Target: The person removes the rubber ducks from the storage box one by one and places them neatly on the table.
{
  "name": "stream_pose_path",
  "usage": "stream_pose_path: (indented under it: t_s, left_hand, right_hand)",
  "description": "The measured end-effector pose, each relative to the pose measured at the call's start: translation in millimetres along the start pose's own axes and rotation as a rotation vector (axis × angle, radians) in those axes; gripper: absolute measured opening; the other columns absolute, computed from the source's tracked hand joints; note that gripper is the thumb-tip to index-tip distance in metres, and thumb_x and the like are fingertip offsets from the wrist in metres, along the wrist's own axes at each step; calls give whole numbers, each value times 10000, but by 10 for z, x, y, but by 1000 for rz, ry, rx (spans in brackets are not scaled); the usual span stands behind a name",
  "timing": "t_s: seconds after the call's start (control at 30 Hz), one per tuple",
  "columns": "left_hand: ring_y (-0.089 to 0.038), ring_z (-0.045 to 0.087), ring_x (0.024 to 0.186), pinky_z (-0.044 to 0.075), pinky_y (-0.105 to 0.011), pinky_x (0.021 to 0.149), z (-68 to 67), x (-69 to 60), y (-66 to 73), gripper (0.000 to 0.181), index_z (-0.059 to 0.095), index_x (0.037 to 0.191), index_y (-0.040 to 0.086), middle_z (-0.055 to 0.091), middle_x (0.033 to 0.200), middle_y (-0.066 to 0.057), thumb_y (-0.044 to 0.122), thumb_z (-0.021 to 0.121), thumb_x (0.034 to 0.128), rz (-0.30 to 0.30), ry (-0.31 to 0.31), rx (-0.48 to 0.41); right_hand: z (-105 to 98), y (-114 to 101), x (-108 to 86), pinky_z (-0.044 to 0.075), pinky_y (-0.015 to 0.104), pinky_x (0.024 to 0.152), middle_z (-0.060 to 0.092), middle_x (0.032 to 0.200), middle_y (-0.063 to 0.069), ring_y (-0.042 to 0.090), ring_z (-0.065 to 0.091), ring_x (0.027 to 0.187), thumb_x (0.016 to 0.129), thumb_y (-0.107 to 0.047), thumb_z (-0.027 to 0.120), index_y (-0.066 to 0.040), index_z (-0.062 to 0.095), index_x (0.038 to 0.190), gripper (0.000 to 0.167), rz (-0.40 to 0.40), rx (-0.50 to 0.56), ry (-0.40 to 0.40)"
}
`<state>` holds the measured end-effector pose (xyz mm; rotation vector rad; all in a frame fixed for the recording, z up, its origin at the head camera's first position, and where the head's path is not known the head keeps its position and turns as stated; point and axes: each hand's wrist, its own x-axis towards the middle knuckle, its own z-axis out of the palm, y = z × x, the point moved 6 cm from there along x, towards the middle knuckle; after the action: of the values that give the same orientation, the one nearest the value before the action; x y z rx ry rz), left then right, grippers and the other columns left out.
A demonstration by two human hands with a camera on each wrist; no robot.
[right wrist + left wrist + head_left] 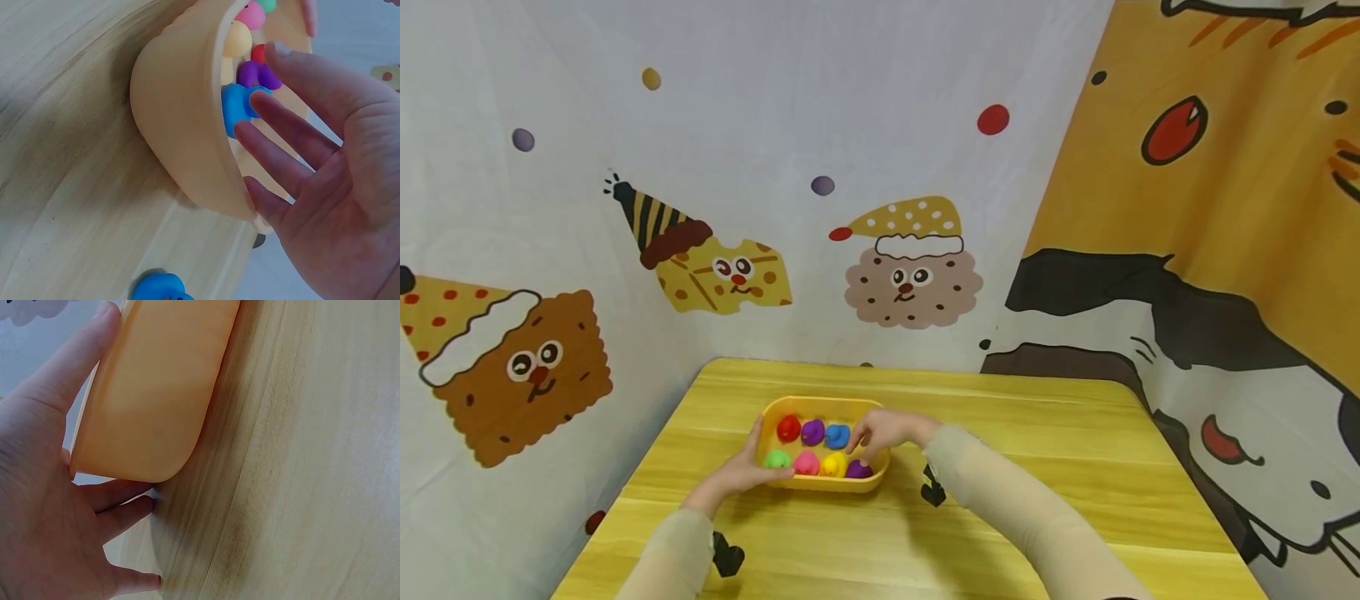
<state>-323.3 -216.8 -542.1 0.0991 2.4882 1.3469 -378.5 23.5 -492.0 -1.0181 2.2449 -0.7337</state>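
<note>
A yellow plastic basket [797, 485] stands on the table with several small toy ducks inside. The back row has a red duck [788, 428], a purple duck [812, 432] and a blue duck [837, 436]. In front lie green [777, 459], pink [807, 463], yellow [833, 465] and another purple duck [859, 470]. My left hand [741, 473] rests against the basket's left end, its thumb along the front rim and its other fingers straight and spread. Over the right end, my right hand [887, 429] reaches in. Its fingers are parted near the blue duck; nothing shows between them.
Another blue duck [159, 287] lies on the wooden table [1037, 433] outside the basket, seen in the right wrist view. White cloth walls with cartoon prints [913, 283] border the table at the back and sides.
</note>
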Motion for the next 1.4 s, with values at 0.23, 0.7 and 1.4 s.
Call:
stream_pose_path:
  t_s: [0.23, 0.7, 1.4]
  left_hand:
    - [-588, 160, 1346, 163, -690, 1061, 9, -4, 20, 1268, -169, 1519, 57, 36, 1520, -385, 393, 806, 780, 14, 15, 5]
    - [-578, 176, 1350, 175, -681, 1065, -1, 3, 22, 1285, -192, 1515, 73, 18, 1535, -363, 389, 811, 777, 1, -1, 27]
    - [-573, 169, 1355, 166, -671, 1074, -12, -3, 35, 1269, -184, 1512, 51, 24, 1529, -374, 351, 812, 785, 6, 3, 20]
  right_hand:
    - [87, 37, 39, 479, 223, 862, 672, 1146, -36, 177, 575, 1090, 801, -47, 769, -91, 741, 1090, 294, -2, -18, -26]
    - [167, 63, 123, 480, 188, 787, 670, 1038, -62, 55, 560, 923, 760, -59, 817, -116, 767, 1016, 267, 57, -134, -58]
    - [216, 96, 104, 494, 161, 680, 673, 863, -139, -2, 568, 769, 782, -47, 781, -147, 771, 993, 234, 57, -198, -47]
